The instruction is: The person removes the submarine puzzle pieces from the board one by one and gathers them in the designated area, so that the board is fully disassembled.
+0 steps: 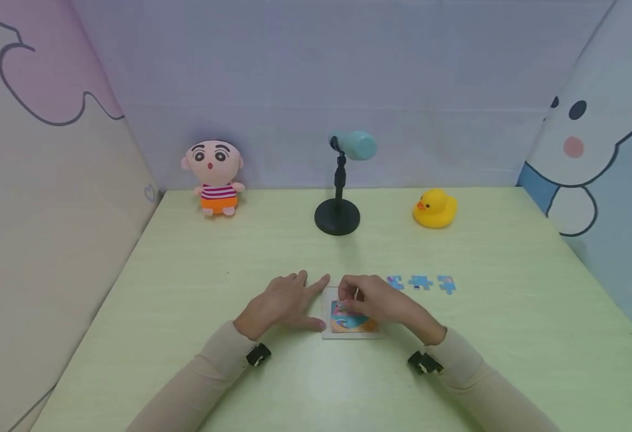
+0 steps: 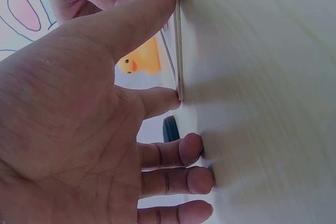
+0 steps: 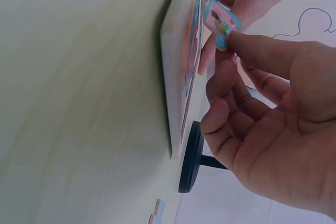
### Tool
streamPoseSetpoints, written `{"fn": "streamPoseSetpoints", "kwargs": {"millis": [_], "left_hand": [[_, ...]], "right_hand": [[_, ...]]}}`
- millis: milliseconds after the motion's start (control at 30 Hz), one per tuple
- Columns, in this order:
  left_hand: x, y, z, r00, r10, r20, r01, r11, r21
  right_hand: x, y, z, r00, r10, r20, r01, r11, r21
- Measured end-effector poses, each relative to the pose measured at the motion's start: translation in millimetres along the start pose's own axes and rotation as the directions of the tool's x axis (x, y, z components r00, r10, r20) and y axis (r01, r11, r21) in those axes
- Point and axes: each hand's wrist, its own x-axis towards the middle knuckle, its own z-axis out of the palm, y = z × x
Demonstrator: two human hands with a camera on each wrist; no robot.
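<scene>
A small puzzle board with a colourful picture lies flat on the green table. My left hand rests flat beside it, thumb and index finger straight against the board's left edge. Over the board's upper left part, my right hand pinches a puzzle piece between thumb and fingers. In the right wrist view the piece hovers just off the board. Three loose blue pieces lie in a row right of the board.
A black stand holding a teal object stands behind the board. At the back sit a plush doll on the left and a yellow rubber duck on the right. Patterned walls close in three sides.
</scene>
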Motion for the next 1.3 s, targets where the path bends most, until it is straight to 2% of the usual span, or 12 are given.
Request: {"fn": "streamPoseSetpoints", "kwargs": {"millis": [100,200,500,800,1033,1300], "left_hand": [[-1.5,-1.4,0.3,1.000,0.005,-0.003,-0.005,1.000,-0.004],[-2.0,-0.2,0.8,1.000,0.001,-0.007,-0.001,1.000,-0.011],[-1.0,13.7,5.1,0.997,-0.075,-0.010,0.075,0.997,-0.004],[-1.8,16.5,7.2,0.995,-0.085,-0.050,0.087,0.995,0.043],[-0.2,17.7,7.9,0.995,-0.093,-0.043,0.093,0.996,0.013],[0.3,18.3,7.6,0.994,-0.102,-0.030,0.102,0.995,-0.008]], "right_hand": [[1.1,1,1,0.999,-0.031,-0.015,0.031,1.000,0.001],[3.1,1,3,0.999,-0.026,-0.023,0.026,1.000,-0.002],[7.0,-1,7,0.999,-0.004,-0.035,0.004,1.000,-0.017],[-6.6,7,-15,0.992,-0.053,-0.116,0.053,0.999,-0.005],[-32.3,31,-35,0.986,0.075,-0.151,-0.079,0.997,-0.024],[-54.8,52,-43,0.984,0.107,-0.139,-0.112,0.993,-0.027]]}}
